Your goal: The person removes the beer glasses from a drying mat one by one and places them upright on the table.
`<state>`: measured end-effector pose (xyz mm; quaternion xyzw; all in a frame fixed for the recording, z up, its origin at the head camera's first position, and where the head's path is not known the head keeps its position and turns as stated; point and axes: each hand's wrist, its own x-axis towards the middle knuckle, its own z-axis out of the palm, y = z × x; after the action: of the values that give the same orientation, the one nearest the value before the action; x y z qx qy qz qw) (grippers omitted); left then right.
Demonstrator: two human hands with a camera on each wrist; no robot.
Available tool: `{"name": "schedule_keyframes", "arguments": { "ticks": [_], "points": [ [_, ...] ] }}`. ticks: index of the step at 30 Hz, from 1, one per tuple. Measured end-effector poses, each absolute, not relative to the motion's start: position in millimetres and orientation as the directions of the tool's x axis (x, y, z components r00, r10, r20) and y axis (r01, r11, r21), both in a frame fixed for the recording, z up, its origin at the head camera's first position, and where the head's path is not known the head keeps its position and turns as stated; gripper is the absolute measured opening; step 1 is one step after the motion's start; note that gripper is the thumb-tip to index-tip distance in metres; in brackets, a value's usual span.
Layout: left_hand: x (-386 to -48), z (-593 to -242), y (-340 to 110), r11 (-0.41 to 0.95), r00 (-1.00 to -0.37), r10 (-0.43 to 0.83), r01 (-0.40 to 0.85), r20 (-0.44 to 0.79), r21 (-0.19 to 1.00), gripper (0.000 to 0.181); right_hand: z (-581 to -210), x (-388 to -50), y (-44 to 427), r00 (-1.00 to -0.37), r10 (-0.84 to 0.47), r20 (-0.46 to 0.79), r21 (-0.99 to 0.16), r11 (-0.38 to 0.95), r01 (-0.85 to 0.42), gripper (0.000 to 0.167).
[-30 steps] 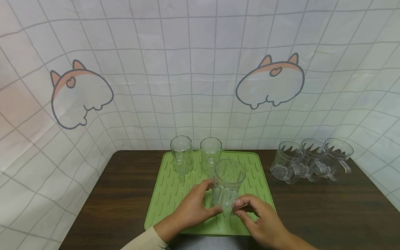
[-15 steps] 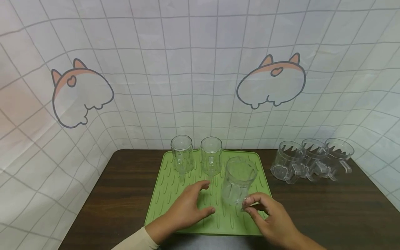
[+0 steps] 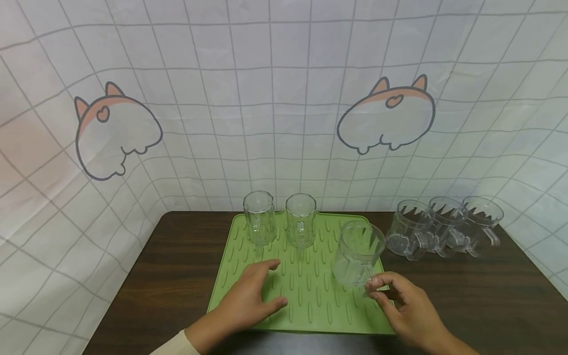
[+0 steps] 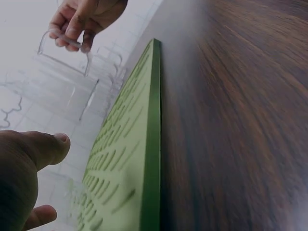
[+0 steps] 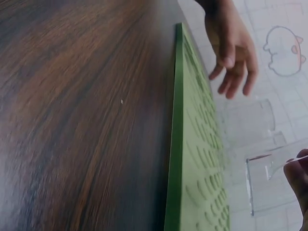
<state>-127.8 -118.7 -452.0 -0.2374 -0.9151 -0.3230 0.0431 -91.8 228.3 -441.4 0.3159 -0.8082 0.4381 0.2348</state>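
Note:
A clear mug [image 3: 358,254] is held above the right part of the green ribbed mat [image 3: 310,315]. The right hand [image 3: 406,308] pinches its handle between thumb and fingers; in the left wrist view the fingers [image 4: 77,24] close on the handle. The left hand [image 3: 246,298] hovers over the mat's left front, fingers spread, touching nothing; the right wrist view shows it [image 5: 233,50] with fingers hanging apart. Two clear mugs [image 3: 260,219] [image 3: 301,222] stand upright side by side at the back of the mat, handles facing front.
Three clear mugs [image 3: 409,227] [image 3: 445,222] [image 3: 481,214] stand close together at the back right of the dark wooden table [image 3: 177,266]. Behind the table hangs a white gridded cloth [image 3: 248,123] with printed animal shapes.
The right hand has carried the mug to the right across the mat. The left hand has let go of the mug and moved away to the left.

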Motion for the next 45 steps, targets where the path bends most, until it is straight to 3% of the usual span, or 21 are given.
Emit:
{"name": "schedule_keyframes", "arguments": {
  "ticks": [2, 17, 26, 38, 45],
  "points": [
    [-126.7, -453.7, -124.0, 0.686, -0.887, 0.398, 0.457, 0.233, 0.566, 0.078, -440.1, -89.8, 232.2, -0.716, -0.293, 0.633, -0.577, 0.438, -0.689, 0.051],
    [-121.1, -456.9, -168.3, 0.769, -0.948, 0.265, 0.320, 0.179, 0.554, 0.082, -442.4, -84.6, 260.9, -0.739, -0.268, 0.618, -0.569, 0.496, -0.656, 0.052],
    [-118.3, -464.6, -194.5, 0.806, -0.951, 0.241, 0.307, 0.192, 0.506, 0.084, -446.2, -80.9, 277.7, -0.749, -0.249, 0.614, -0.571, 0.514, -0.640, 0.052],
    [-114.6, -467.2, -211.1, 0.837, -0.982, 0.187, 0.168, 0.015, 0.521, 0.104, -446.1, -73.8, 302.7, -0.753, -0.255, 0.607, -0.578, 0.509, -0.638, 0.054],
    [-113.0, -469.2, -217.1, 0.852, -0.982, 0.186, 0.155, -0.013, 0.500, 0.114, -446.1, -68.7, 316.8, -0.772, -0.231, 0.592, -0.588, 0.531, -0.610, 0.050]
  ]
}}
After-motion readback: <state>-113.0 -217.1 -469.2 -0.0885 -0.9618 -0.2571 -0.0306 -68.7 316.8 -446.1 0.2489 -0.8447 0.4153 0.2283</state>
